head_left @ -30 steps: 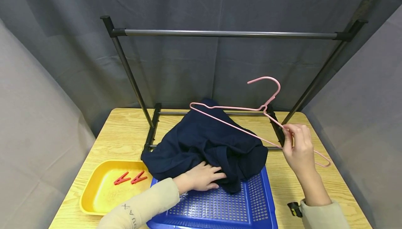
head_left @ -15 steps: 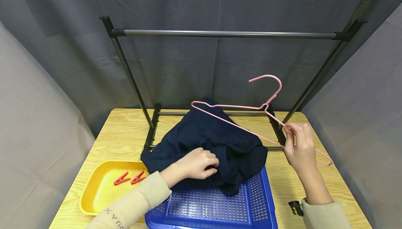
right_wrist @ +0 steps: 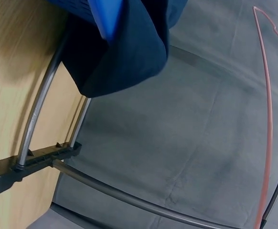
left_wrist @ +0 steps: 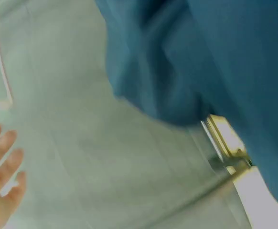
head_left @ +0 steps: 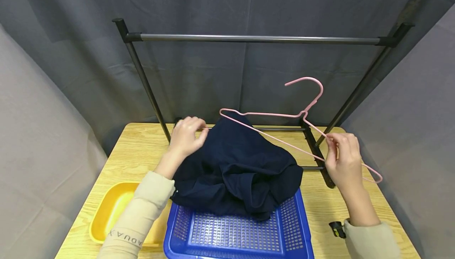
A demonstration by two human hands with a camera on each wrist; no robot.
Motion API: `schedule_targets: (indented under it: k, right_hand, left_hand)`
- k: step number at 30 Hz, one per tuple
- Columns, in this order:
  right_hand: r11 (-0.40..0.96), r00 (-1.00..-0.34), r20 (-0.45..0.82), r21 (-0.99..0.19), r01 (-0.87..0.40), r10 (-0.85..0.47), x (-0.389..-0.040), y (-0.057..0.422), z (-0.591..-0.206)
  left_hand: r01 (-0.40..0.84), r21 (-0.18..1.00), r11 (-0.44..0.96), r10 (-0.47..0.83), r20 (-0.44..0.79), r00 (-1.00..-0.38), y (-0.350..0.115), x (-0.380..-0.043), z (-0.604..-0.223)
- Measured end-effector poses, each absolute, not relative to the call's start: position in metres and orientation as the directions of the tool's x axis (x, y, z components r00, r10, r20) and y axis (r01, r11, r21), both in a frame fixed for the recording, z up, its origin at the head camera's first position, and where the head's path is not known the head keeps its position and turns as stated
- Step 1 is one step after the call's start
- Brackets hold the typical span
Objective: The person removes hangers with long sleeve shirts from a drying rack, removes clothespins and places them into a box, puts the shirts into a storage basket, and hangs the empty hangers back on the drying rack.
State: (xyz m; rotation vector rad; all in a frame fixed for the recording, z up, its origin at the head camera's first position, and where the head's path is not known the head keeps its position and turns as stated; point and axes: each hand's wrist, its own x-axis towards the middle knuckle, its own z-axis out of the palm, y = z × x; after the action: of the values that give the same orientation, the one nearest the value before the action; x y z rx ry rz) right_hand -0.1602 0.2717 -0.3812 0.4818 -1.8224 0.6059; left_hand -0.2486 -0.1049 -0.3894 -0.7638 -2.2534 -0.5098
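Note:
My right hand (head_left: 345, 160) pinches one arm of a pink clothes hanger (head_left: 311, 105) between thumb and fingers, holding it up over the right side of the table with its hook upward. A dark navy garment (head_left: 241, 164) lies bunched over the back of a blue perforated basket (head_left: 168, 227), its kind hidden by the folds. At the garment's upper left edge is my left hand (head_left: 186, 138), with fingers loosely bent in the head view. The left wrist view shows those fingers (left_wrist: 5, 167) spread and holding nothing, apart from the blue-looking cloth (left_wrist: 225, 62).
A black-ended metal clothes rack (head_left: 259, 38) stands behind the basket, its crossbar high above the cloth. Left of the basket sits a yellow tray (head_left: 103, 211), partly covered by my left sleeve. Grey curtains (head_left: 213, 77) enclose the wooden table (head_left: 135, 152).
My left hand has moved off the garment's front, up and left to its far left edge. The right hand has raised the hanger slightly and shifted it right. The garment's left side is drawn in.

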Motion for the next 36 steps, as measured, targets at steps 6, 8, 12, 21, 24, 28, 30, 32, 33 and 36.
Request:
schedule_targets:
  k: [6, 8, 12, 21, 24, 28, 30, 32, 33, 36]
  right_hand:
    - [0.798, -0.334, 0.942, -0.175, -0.577, -0.035, -0.163, 0.273, -0.376]
    - [0.802, -0.339, 0.94, -0.176, -0.571, -0.035, -0.164, 0.273, -0.375]
    - [0.805, -0.346, 0.937, -0.177, -0.566, -0.037, -0.166, 0.273, -0.372]
    - [0.807, -0.356, 0.933, -0.178, -0.563, -0.043, -0.172, 0.274, -0.362]
    - [0.807, -0.35, 0.936, -0.178, -0.562, -0.037, -0.176, 0.273, -0.359]
    - [0.813, -0.359, 0.932, -0.173, -0.555, -0.047, -0.181, 0.273, -0.352]
    - [0.82, -0.373, 0.926, -0.171, -0.546, -0.055, -0.183, 0.273, -0.348]
    - [0.828, -0.388, 0.92, -0.172, -0.533, -0.059, -0.186, 0.273, -0.343]
    - [0.831, -0.394, 0.917, -0.175, -0.528, -0.057, -0.187, 0.273, -0.341]
    - [0.837, -0.406, 0.913, -0.188, -0.513, -0.044, -0.193, 0.274, -0.333]
  left_hand:
    - [0.425, 0.181, 0.887, 0.111, 0.81, -0.576, -0.144, -0.276, -0.39]
    - [0.343, 0.217, 0.914, 0.029, 0.808, -0.589, -0.156, -0.284, -0.391]
    - [0.17, 0.285, 0.943, -0.113, 0.758, -0.643, -0.177, -0.296, -0.391]
    - [-0.076, 0.365, 0.928, -0.277, 0.539, -0.796, -0.198, -0.316, -0.384]
    - [-0.096, 0.37, 0.924, -0.279, 0.48, -0.832, -0.2, -0.321, -0.385]
    - [-0.124, 0.375, 0.919, -0.293, 0.436, -0.851, -0.201, -0.325, -0.387]
    - [-0.137, 0.381, 0.914, -0.305, 0.424, -0.853, -0.201, -0.327, -0.388]
    - [-0.147, 0.392, 0.908, -0.317, 0.416, -0.852, -0.2, -0.328, -0.388]
    - [-0.149, 0.4, 0.904, -0.324, 0.415, -0.85, -0.199, -0.328, -0.389]
    - [-0.155, 0.426, 0.891, -0.346, 0.419, -0.84, -0.197, -0.328, -0.39]
